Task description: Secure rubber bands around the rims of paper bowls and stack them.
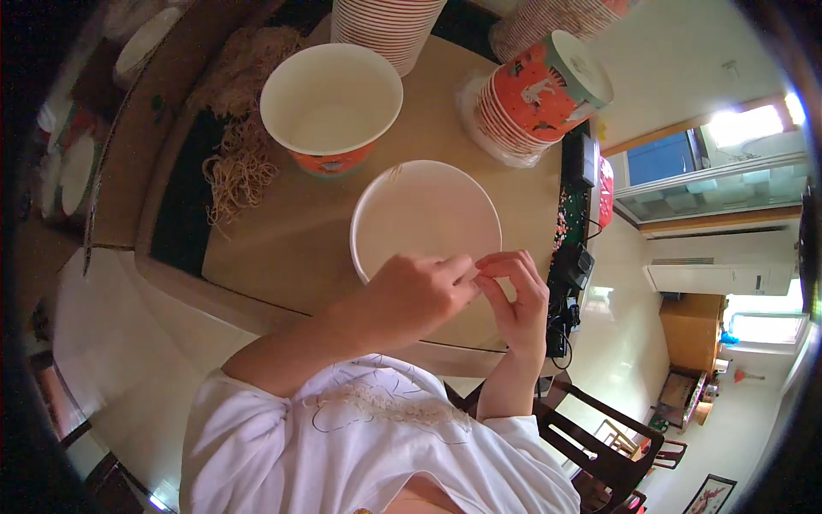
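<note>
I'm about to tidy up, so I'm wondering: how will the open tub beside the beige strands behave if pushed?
The open tub is probably light, since it looks empty inside. It may tip if pushed high, as its wall narrows below the wide rim. Squeezed hard, it might flex, because its wall looks like paperboard.

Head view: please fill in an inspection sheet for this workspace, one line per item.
Surface: table with a tan top, dark green showing at its left side.
Job's things: white bowl near the hands, with a few thin strands at its far rim.
Clutter: open paper tub, tangled string, white cup stack, red cup stack.
Hands: left hand and right hand meet at the fingertips by the bowl's near right rim; anything pinched is too small to tell.
Cables: black cord looping at the table's right edge.
Surroundings: dark wooden chair at right, bright window beyond.
</note>
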A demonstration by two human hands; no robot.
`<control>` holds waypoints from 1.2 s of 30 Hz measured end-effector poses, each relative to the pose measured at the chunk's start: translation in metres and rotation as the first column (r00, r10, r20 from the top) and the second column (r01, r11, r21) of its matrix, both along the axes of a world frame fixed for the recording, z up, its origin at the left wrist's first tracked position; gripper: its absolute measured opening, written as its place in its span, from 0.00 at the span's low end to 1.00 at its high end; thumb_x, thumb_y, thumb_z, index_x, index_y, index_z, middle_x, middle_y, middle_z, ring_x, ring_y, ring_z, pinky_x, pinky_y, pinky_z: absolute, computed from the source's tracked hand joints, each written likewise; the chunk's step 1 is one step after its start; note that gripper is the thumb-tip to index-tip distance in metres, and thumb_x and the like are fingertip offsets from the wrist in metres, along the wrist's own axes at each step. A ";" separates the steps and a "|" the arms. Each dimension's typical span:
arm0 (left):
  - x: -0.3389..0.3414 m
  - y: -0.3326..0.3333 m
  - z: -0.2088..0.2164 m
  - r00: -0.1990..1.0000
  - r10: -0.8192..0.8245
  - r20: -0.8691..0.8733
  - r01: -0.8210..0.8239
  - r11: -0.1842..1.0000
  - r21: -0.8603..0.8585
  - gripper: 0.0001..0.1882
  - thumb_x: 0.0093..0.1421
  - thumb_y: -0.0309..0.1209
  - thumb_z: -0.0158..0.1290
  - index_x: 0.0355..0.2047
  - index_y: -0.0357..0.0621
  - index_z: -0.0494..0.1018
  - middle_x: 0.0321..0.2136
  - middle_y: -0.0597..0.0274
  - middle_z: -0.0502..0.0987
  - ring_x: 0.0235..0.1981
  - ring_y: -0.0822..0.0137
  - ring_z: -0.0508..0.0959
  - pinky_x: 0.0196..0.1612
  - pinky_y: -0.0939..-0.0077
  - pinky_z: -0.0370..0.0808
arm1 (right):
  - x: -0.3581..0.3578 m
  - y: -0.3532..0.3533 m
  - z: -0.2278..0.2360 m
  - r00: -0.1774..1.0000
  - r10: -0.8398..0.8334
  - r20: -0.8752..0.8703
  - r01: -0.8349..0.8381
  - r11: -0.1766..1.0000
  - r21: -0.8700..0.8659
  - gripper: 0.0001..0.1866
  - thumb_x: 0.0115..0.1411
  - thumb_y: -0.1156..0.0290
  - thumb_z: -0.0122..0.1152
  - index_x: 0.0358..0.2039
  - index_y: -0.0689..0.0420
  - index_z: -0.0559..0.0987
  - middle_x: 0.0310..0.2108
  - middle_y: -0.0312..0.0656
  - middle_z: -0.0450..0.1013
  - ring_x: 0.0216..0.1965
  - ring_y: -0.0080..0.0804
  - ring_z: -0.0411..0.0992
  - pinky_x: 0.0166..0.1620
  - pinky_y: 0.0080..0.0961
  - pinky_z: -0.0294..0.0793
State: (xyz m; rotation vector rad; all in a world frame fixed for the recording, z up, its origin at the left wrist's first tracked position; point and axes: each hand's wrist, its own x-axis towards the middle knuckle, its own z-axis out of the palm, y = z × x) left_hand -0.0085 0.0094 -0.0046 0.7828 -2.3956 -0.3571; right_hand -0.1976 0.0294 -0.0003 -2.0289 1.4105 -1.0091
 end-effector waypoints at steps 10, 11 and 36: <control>-0.002 0.003 -0.006 0.925 0.132 -0.356 0.160 0.714 0.681 0.07 0.55 0.27 0.58 0.28 0.38 0.70 0.26 0.57 0.73 0.26 0.66 0.77 0.29 0.70 0.73 | 0.001 0.018 0.000 0.999 -0.034 -0.041 0.034 0.999 0.003 0.08 0.46 0.82 0.65 0.29 0.59 0.78 0.37 0.43 0.76 0.37 0.38 0.73 0.40 0.29 0.71; -0.003 0.003 -0.006 0.916 0.144 -0.375 0.191 0.663 0.724 0.07 0.55 0.26 0.58 0.28 0.37 0.70 0.26 0.57 0.73 0.26 0.69 0.77 0.29 0.72 0.73 | 0.001 0.019 -0.002 0.998 -0.051 -0.022 0.051 0.999 -0.018 0.08 0.45 0.84 0.64 0.28 0.61 0.78 0.36 0.44 0.76 0.38 0.37 0.73 0.41 0.28 0.72; -0.007 0.000 -0.001 0.912 0.269 -0.308 0.144 0.495 0.857 0.09 0.55 0.30 0.57 0.26 0.35 0.75 0.24 0.54 0.77 0.25 0.61 0.78 0.31 0.69 0.73 | 0.020 0.034 -0.024 0.978 -0.151 0.148 0.180 0.960 -0.215 0.11 0.42 0.84 0.69 0.26 0.59 0.76 0.31 0.43 0.76 0.34 0.37 0.73 0.44 0.36 0.70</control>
